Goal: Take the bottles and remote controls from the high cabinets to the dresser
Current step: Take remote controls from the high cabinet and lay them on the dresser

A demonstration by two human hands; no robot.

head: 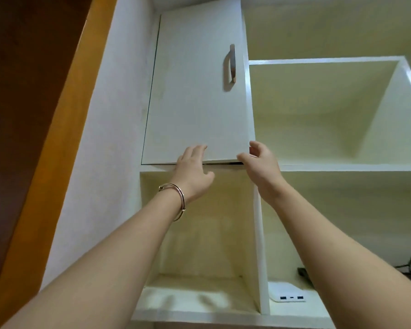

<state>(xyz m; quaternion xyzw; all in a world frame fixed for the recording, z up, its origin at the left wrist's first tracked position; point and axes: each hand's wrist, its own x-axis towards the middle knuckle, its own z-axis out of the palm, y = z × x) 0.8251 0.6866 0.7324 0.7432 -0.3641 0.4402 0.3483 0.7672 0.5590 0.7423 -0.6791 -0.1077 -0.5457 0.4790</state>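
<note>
A white high cabinet door (195,96) with a metal handle (230,66) fills the upper middle; it looks nearly closed, with a thin dark gap along its bottom edge. My left hand (193,173), with a bangle on the wrist, lies with fingers spread on the door's lower edge. My right hand (259,165) curls at the door's bottom right corner, thumb under the edge and fingers at its side. No bottle or remote control shows; the inside of the cabinet is hidden.
Open cream shelf compartments sit to the right (318,110) and below (199,233). A white power bank (287,292) and a dark object (303,273) lie on the lower right shelf. A brown wooden door (22,115) stands at left.
</note>
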